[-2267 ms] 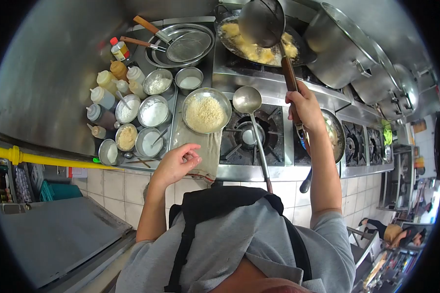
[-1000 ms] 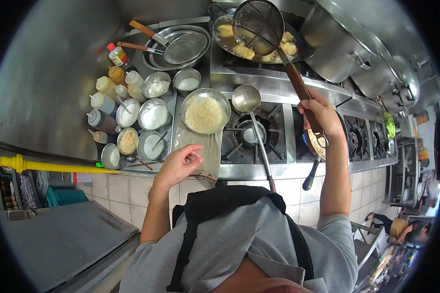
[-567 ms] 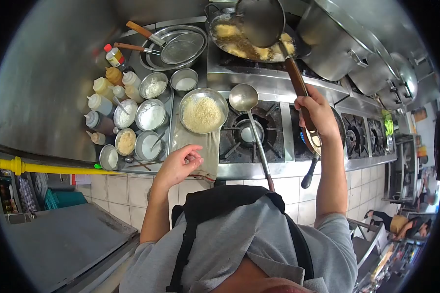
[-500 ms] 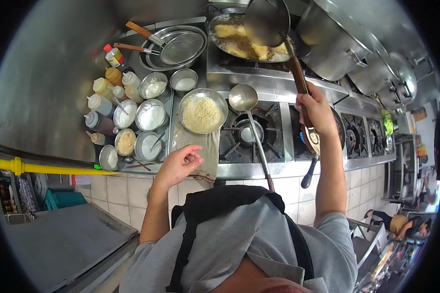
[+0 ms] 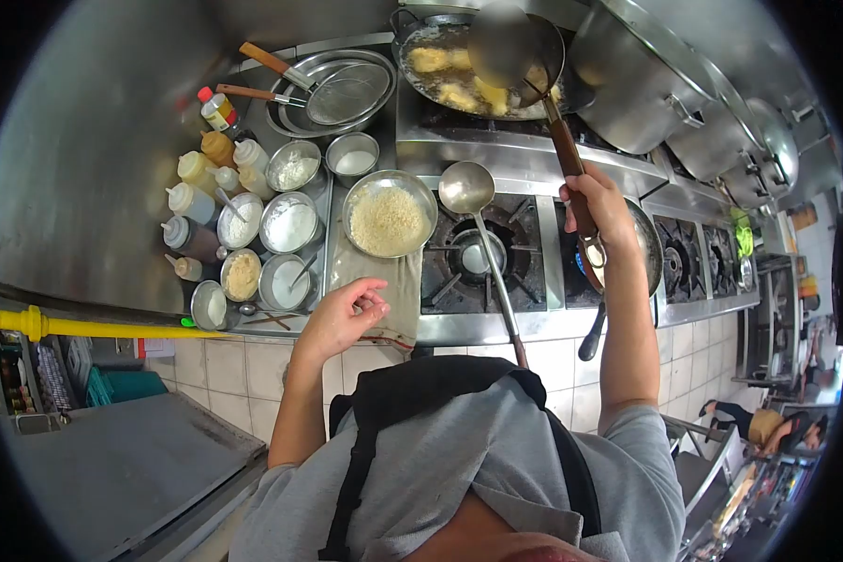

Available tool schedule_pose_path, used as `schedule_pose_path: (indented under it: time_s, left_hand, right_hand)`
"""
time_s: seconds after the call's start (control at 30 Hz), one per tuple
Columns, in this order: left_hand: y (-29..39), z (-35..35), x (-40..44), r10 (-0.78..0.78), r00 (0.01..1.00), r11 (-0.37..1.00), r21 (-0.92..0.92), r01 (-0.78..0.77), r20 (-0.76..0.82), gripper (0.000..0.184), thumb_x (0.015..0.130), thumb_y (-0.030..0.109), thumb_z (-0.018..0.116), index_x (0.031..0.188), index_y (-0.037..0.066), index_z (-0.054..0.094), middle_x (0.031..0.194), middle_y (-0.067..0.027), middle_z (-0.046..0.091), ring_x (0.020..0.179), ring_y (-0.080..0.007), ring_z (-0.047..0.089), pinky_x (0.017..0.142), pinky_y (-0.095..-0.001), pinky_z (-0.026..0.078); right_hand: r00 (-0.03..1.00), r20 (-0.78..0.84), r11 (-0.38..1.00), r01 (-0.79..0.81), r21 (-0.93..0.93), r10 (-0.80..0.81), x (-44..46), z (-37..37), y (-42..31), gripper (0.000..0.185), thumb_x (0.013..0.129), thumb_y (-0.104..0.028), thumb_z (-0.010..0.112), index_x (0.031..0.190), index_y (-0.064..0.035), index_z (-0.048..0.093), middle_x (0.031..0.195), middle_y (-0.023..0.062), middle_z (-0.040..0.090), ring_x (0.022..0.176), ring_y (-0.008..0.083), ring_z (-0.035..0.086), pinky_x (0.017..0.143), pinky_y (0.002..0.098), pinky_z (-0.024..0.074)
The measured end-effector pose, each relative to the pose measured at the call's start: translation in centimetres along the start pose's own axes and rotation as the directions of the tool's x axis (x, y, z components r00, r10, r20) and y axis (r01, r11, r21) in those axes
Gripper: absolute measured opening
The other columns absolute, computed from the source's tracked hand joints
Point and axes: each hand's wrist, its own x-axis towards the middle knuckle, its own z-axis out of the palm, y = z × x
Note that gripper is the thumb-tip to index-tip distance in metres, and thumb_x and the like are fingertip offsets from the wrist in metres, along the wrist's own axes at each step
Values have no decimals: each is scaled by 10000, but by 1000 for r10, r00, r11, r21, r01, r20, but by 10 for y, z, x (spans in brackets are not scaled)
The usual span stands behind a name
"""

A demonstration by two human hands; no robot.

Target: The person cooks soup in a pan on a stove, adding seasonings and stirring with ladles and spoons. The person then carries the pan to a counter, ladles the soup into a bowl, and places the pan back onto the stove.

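Note:
My right hand (image 5: 601,208) is closed around the wooden handle of a round strainer (image 5: 560,140), whose head hangs over the wok (image 5: 417,79). Yellow battered pieces (image 5: 429,60) float in the wok's bubbling oil; the strainer hides some of them. Near the counter's front edge, my left hand (image 5: 348,314) is held in the air, fingers loosely curled and apart, holding nothing. Beyond it, a metal bowl of pale crumbs (image 5: 389,215) stands on a cloth (image 5: 377,292). A ladle (image 5: 466,187) lies across the burner (image 5: 479,258) between my hands.
Small bowls of white powder (image 5: 290,223) and squeeze bottles (image 5: 193,200) crowd the left counter, with sieves (image 5: 348,94) behind. Large pots (image 5: 628,89) stand back right. A pan (image 5: 648,245) is beneath my right forearm. Another person (image 5: 768,429) is far off at right.
The strainer has moved about over the wok and its head is now slightly farther right than a second ago. My right hand moved slightly with it; my left hand has hardly moved.

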Motion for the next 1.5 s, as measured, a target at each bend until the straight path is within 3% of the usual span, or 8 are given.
schedule_pose_path:
  time_s: [0.67,0.83,0.87,0.9,1.03,1.13,1.3,1.5]
  left_hand:
    - [3,4,3,-13,1000,1000,-10,13,7,369,907,162,684,1239,30,593,912,-9,632,770,-84,535,716,-250,466]
    - [5,5,0,-23,1000,1000,-14,23,11,373,908,175,687,1239,32,591,914,-13,633,771,-84,537,720,-249,467]
    - [5,5,-1,-26,1000,1000,-8,27,10,371,907,174,688,1237,34,592,913,-13,635,769,-82,538,719,-249,467]
    - [5,5,-2,-29,1000,1000,-2,29,8,368,907,173,689,1235,36,592,912,-12,638,767,-80,540,718,-249,468]
    - [5,7,-3,-30,999,999,-10,31,14,363,907,171,690,1232,41,594,910,-11,644,763,-81,542,714,-251,469]
    - [5,8,-3,-37,999,999,-11,38,16,358,907,169,691,1227,42,595,908,-9,646,759,-79,542,711,-250,469]
    - [5,7,-2,-4,1000,1000,-12,4,14,356,906,166,688,1227,41,597,912,-10,643,762,-75,536,710,-246,467]
    - [0,4,-3,-7,1000,1000,-10,7,17,392,893,196,685,1238,35,592,925,-55,666,771,-133,593,716,-287,490]
  right_hand:
    - [999,38,999,9,-31,-8,-25,23,0,238,869,-123,538,1083,-25,580,734,43,583,422,126,500,414,261,397]
    - [956,-191,941,162,-296,-225,-6,11,-12,435,865,-138,548,1282,-14,538,739,66,581,421,126,502,414,282,413]
    - [959,-199,879,87,-469,-201,6,-1,-11,536,862,-196,542,1362,-14,486,877,168,659,608,252,653,584,366,520]
    - [957,-205,878,86,-470,-203,18,-10,-7,536,862,-196,542,1362,-14,486,877,168,659,608,252,653,584,366,520]
    - [904,-313,705,-19,-709,-290,47,-23,-8,561,856,-283,500,1352,-21,487,1184,288,618,1187,441,535,1012,458,403]
    - [892,-317,646,-38,-762,-322,65,-31,-3,558,854,-267,512,1356,-23,485,1140,282,637,1011,399,650,909,437,480]
    - [980,-197,926,-37,-375,-40,70,-38,1,283,875,-197,534,1068,10,549,804,162,627,463,250,589,464,373,487]
    - [995,-60,988,-83,-130,76,44,-35,-14,193,893,-180,534,961,0,538,748,113,597,432,226,553,422,353,497]
